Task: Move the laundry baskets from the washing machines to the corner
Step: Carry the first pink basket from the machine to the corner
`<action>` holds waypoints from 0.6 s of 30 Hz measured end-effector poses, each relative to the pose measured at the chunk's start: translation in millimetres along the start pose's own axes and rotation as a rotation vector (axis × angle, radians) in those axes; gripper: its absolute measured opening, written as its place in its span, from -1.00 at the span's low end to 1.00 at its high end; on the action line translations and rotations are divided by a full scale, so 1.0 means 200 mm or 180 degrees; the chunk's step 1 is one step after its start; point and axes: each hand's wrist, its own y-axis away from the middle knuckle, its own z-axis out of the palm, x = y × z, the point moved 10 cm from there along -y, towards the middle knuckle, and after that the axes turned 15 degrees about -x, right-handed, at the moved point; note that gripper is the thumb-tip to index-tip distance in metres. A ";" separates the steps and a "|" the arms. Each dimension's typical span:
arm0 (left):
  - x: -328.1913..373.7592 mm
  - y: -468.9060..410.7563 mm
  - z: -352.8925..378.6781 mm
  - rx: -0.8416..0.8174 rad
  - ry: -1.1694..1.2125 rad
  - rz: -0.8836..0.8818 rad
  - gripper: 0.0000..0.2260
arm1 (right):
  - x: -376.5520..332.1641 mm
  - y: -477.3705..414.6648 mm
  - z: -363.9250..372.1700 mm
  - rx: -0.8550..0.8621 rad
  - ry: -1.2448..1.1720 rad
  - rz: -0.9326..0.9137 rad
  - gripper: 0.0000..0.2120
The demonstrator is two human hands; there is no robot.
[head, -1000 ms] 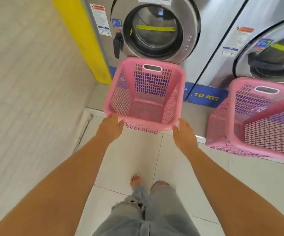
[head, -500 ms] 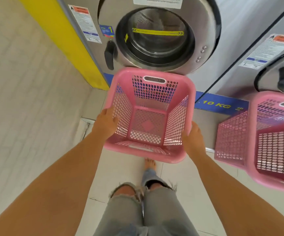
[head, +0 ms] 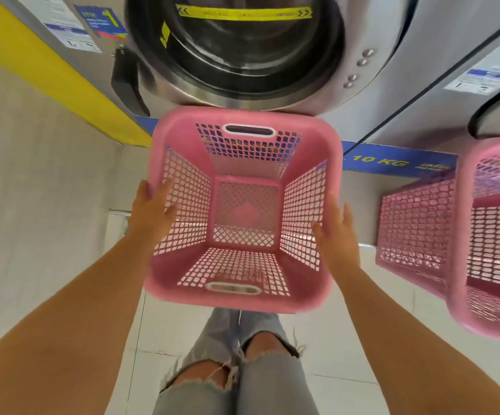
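Note:
An empty pink mesh laundry basket (head: 239, 301) is right in front of the washing machine (head: 371, 94) with the round glass door. My left hand (head: 153, 214) clasps its left rim, the thumb over the inside. My right hand (head: 337, 238) presses on its right side, with the thumb over the rim. The basket is gripped between both hands and tilts slightly toward me. A second pink basket (head: 416, 229) stands on the plinth at the right, partly cut off by the frame edge.
A second washing machine (head: 482, 85) stands to the right, above the other basket. A pale tiled wall (head: 33, 205) with a yellow strip (head: 42, 73) closes off the left. My legs in torn jeans (head: 242, 369) stand on the tiled floor below the basket.
I have stepped closer to the machine. My hands slid from the basket's near rim to its two sides and took hold. The basket now fills the centre of the view.

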 end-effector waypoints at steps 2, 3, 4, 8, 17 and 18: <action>-0.05 -0.05 0.02 -0.0125 0.0047 -0.0085 -0.42 | 0.00 -0.02 0.02 0.0067 0.0005 -0.0167 -0.35; -0.07 -0.07 0.03 -0.0209 0.0095 -0.0112 -0.40 | 0.00 -0.03 0.03 0.0098 0.0002 -0.0215 -0.36; -0.09 -0.09 0.03 -0.0273 0.0129 -0.0101 -0.38 | 0.00 -0.04 0.04 0.0133 0.0005 -0.0239 -0.38; -0.09 -0.11 0.02 -0.0264 -0.0040 0.0144 -0.35 | 0.02 -0.06 0.05 0.0392 0.0059 -0.0279 -0.40; -0.08 0.07 -0.02 0.0460 0.0380 0.0076 -0.45 | -0.03 -0.02 0.02 0.0581 0.0206 -0.0425 -0.39; -0.10 0.10 -0.03 0.0497 0.0394 0.0062 -0.45 | -0.04 -0.01 0.01 0.0569 0.0201 -0.0448 -0.39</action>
